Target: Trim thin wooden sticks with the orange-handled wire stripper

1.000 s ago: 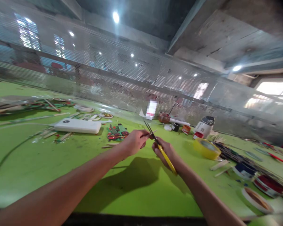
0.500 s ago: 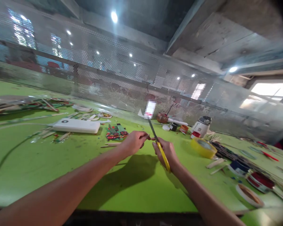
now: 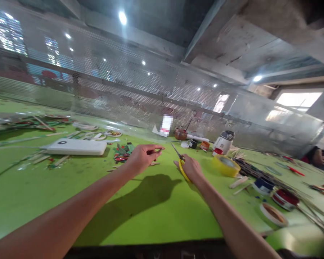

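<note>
My left hand (image 3: 147,155) is closed in a pinch above the green table (image 3: 162,216). Something small and dark shows at its fingertips, too tiny to name. My right hand (image 3: 192,167) is wrapped round yellow-handled scissors (image 3: 182,169), their blades pointing away and up to the left. A gap separates the two hands. Just behind my left hand lies a pile of red and green painted pieces (image 3: 121,152). Thin sticks (image 3: 154,164) lie on the table beneath that hand.
A white power bank (image 3: 77,146) lies to the left. On the right are a roll of yellow tape (image 3: 226,166), paint jars (image 3: 264,185), a tape ring (image 3: 273,214) and a white bottle (image 3: 224,142). A phone (image 3: 166,124) leans against the clear partition. Another person sits far right.
My hands have drawn apart; the left has moved away from the scissors. The scissors have tilted further to the left. The whole view has shifted slightly.
</note>
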Motion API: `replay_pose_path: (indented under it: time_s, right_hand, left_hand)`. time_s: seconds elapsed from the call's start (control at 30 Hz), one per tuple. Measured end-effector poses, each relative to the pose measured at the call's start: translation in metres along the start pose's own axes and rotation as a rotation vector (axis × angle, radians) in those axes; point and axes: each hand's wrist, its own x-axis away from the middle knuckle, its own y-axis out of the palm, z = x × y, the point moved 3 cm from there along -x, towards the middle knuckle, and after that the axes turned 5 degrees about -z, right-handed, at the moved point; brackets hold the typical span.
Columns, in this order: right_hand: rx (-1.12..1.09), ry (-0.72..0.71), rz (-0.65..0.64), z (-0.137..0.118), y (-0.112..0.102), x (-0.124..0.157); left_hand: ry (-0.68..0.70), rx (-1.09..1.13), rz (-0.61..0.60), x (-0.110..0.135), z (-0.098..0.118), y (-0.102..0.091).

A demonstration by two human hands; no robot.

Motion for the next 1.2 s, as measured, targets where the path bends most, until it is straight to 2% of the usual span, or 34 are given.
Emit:
replay_pose_path:
  time_s: [0.2,0.33,0.43,0.6,0.7,0.83,0.93,1.03,1.1,1.2]
  right_hand:
    - [0.097,0.136,-0.111,0.027,0.006,-0.015]
    - [0.124,0.142,-0.168,0.041,0.009,-0.025]
    - [0.141,0.138,-0.163,0.048,0.013,-0.029]
    - [0.163,0.180,-0.045,0.046,0.016,-0.022]
    - [0.174,0.163,0.071,0.036,0.012,-0.016]
    - [0.183,0.094,0.179,0.025,0.007,-0.012]
    - [0.191,0.063,0.200,0.023,0.007,-0.010]
    - [0.196,0.032,0.181,0.023,0.011,-0.009]
    - [0.198,0.009,0.158,0.023,0.015,-0.008]
    - [0.197,-0.019,0.118,0.022,0.020,-0.009]
  left_hand:
    - [0.157,-0.148,-0.016,0.000,-0.003,0.002]
    - [0.220,-0.330,-0.041,0.001,-0.009,0.006]
    - [0.228,-0.489,-0.121,0.004,-0.014,0.009]
    - [0.193,-0.655,-0.228,0.007,-0.029,0.012]
    - [0.193,-0.698,-0.209,0.007,-0.031,0.012]
    - [0.194,-0.723,-0.139,0.005,-0.018,0.006]
    - [0.170,-0.743,-0.101,0.003,-0.004,-0.011]
    - [0.135,-0.774,-0.109,0.005,0.002,-0.043]
    - [0.099,-0.808,-0.117,0.010,-0.004,-0.072]
    - [0.011,-0.868,-0.097,0.023,-0.023,-0.117]
